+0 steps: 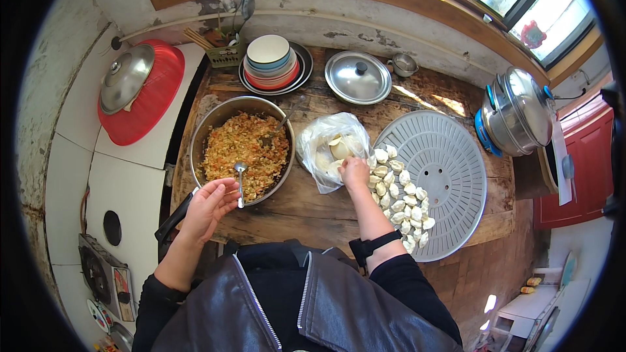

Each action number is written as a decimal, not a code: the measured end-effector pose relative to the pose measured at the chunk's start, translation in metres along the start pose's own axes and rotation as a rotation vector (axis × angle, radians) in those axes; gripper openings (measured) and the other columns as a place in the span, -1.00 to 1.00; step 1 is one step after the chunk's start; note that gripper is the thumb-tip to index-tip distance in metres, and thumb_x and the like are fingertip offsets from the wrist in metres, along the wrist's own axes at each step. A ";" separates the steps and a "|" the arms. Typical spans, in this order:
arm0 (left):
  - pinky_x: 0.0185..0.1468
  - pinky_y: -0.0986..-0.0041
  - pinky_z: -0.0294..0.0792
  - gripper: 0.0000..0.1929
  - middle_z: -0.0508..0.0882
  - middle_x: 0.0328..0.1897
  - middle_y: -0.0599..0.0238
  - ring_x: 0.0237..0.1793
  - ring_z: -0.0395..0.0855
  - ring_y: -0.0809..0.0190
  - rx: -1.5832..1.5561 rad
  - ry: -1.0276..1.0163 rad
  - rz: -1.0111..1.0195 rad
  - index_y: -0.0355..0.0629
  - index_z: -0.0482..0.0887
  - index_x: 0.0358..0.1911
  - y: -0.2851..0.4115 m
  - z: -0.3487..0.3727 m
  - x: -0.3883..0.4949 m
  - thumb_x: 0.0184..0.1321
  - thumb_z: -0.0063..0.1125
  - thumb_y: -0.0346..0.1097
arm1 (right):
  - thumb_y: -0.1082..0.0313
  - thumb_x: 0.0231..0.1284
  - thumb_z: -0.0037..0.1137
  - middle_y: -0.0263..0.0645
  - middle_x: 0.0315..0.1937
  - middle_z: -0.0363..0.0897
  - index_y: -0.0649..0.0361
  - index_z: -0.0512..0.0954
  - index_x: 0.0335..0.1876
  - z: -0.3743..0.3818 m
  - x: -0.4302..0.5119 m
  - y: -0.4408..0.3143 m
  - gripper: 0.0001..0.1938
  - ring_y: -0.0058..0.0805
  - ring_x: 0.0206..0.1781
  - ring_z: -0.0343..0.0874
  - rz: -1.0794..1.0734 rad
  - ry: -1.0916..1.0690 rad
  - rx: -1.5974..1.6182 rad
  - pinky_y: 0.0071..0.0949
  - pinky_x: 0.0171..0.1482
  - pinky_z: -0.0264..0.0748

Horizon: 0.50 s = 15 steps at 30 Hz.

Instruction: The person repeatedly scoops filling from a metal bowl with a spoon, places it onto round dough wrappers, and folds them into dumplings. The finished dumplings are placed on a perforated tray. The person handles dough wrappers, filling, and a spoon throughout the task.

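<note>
My left hand [209,208], palm turned up with fingers loosely curled and seemingly holding nothing, is over the near rim of a metal pan [194,156]. Chopped filling [234,149] fills the pan. A small metal spoon [240,181] rests on it beside my fingertips, and a larger spoon [281,127] stands in it farther back. My right hand [355,172] reaches into the mouth of a clear plastic bag [313,134] of round dough wrappers [340,147]; its fingertips are hidden. Right of it, many shaped dumplings [398,205] cover the left part of a grey perforated tray [455,171].
Behind the pan are stacked bowls [268,51] and a green utensil basket [225,56]. A lidded pot [358,76] and small metal cup [405,65] stand at the back. A steamer pot [518,107] is far right. A red basin [166,73] and gas stove [105,274] are left.
</note>
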<state>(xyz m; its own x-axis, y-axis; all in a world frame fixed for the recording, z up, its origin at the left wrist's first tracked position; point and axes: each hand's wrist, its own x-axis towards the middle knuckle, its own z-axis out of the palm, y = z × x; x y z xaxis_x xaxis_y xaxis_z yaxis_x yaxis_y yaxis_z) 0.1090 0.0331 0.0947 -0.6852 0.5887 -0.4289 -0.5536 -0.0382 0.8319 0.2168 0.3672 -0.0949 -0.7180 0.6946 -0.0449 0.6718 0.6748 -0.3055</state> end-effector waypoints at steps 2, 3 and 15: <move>-0.02 0.49 0.44 -0.73 0.59 -0.07 0.24 -0.08 0.58 0.31 0.005 -0.026 -0.001 -0.24 0.49 -0.01 -0.001 0.001 0.002 0.31 -0.07 -0.27 | 0.18 -0.22 0.32 -0.28 -0.33 0.58 0.03 0.61 -0.48 0.004 0.001 0.002 -0.82 -0.30 -0.13 0.47 -0.013 0.017 0.003 -0.30 -0.07 0.38; -0.02 0.49 0.43 -0.73 0.59 -0.06 0.25 -0.08 0.58 0.31 0.003 -0.038 -0.004 -0.23 0.49 -0.01 -0.002 0.002 0.003 0.31 -0.07 -0.27 | 0.18 -0.21 0.31 -0.28 -0.33 0.58 0.03 0.61 -0.48 0.006 0.002 0.003 -0.83 -0.29 -0.13 0.47 -0.020 0.031 0.004 -0.30 -0.08 0.38; 0.03 0.46 0.42 -0.72 0.59 -0.06 0.24 -0.06 0.57 0.28 0.015 -0.154 -0.015 -0.24 0.49 -0.01 -0.008 0.011 0.012 0.33 -0.10 -0.25 | 0.32 0.21 -0.05 -0.29 -0.36 0.54 0.19 0.48 -0.29 -0.029 -0.005 0.011 -0.87 -0.40 -0.28 0.55 0.290 -0.127 1.132 -0.27 -0.11 0.53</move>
<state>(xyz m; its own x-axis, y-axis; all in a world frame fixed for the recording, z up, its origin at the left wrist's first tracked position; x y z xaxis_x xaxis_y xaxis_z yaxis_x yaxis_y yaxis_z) 0.1101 0.0498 0.0868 -0.5959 0.7057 -0.3832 -0.5553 -0.0174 0.8315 0.2336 0.3783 -0.0707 -0.6208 0.7125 -0.3269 0.3146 -0.1555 -0.9364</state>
